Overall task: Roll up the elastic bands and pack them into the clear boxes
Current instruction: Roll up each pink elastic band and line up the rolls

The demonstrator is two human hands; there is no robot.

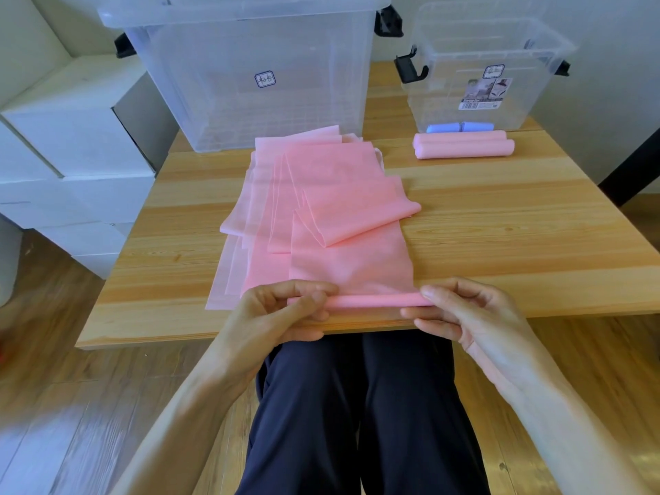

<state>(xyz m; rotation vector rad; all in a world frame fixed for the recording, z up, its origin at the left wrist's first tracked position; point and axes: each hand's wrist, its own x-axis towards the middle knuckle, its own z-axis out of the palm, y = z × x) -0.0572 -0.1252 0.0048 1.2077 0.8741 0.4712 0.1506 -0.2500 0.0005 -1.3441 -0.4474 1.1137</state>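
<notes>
A pink elastic band (350,266) lies flat along the wooden table (500,237), its near end turned into a thin roll (375,300) at the table's front edge. My left hand (282,312) pinches the roll's left end and my right hand (464,312) pinches its right end. More pink bands (314,180) lie stacked and folded under and behind it. Two finished pink rolls (464,146) rest at the back right. Behind them stands a small open clear box (482,66) holding blue rolls (459,127). A large lidded clear box (250,73) stands at the back left.
White cartons (71,144) are stacked left of the table on the wooden floor. My legs in dark trousers (357,405) sit under the front edge. Bare tabletop lies right of the bands.
</notes>
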